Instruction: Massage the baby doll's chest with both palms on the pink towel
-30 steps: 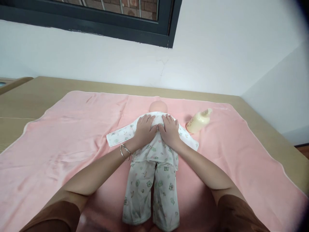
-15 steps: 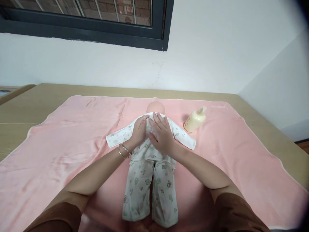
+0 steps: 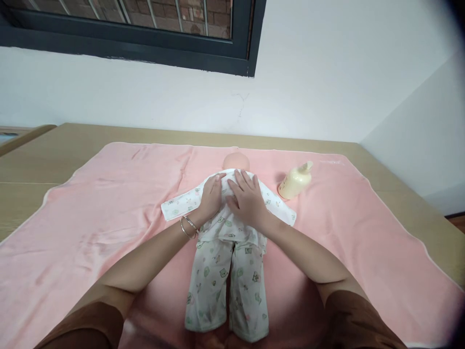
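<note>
A baby doll (image 3: 236,161) lies on a pink blanket with its bald head at the far end and its sleeves spread to both sides. It wears a white long-sleeved top (image 3: 225,230) and matching trousers (image 3: 249,286), both printed with small animals. My left hand (image 3: 211,196) rests along the left side of the doll's torso, fingers stretched toward the shoulder. On the upper right of the torso my right hand (image 3: 249,199) lies flat with its fingers a little spread. Two silver bangles (image 3: 189,227) circle my left wrist. The doll's feet are in shadow at the bottom edge.
The pink blanket (image 3: 109,208) covers much of a light wooden table (image 3: 407,208). A cream pump bottle (image 3: 295,181) stands to the right of the doll's head. Behind the table rises a white wall (image 3: 308,87) with a dark-framed window (image 3: 163,53).
My right hand has shifted slightly to the right on the doll's torso, its fingers a bit more apart. The left hand stays in nearly the same place. The whole view has moved a little.
</note>
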`<state>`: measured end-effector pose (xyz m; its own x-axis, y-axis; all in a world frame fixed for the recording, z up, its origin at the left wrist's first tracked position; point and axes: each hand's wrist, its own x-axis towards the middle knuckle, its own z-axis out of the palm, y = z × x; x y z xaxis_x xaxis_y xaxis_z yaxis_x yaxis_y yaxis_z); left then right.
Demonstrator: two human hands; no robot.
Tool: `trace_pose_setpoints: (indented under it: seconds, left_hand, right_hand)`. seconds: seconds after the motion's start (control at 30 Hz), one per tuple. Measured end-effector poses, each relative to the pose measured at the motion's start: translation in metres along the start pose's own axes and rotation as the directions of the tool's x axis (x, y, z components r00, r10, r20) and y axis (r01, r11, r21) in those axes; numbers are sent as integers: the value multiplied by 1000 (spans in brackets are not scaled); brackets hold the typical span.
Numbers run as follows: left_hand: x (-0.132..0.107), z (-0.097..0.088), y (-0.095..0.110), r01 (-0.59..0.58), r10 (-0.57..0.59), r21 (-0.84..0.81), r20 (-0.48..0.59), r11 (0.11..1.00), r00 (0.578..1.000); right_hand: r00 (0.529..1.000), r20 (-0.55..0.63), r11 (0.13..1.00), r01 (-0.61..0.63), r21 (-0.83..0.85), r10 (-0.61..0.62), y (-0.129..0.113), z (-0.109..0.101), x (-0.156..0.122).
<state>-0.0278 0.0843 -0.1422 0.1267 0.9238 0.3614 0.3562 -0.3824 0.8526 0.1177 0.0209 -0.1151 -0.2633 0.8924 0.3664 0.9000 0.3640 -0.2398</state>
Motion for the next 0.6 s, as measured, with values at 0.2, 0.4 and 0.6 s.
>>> trace_pose_setpoints:
  seconds: [0.2,0.4,0.6]
  left_hand:
    - [-1,1,1,-132,122,213,59,968,991]
    - [-32,2,31,-388,207,490,383,781,900]
    - [-36,11,91,-445,201,178,706,878,679]
  right_hand:
    - [980,194,999,41,14,-43,12,-12,9]
    - [986,167,1000,5,20,-8,36,-78,8]
    - [984,-52,983,-168,72,172,59,-144,-14]
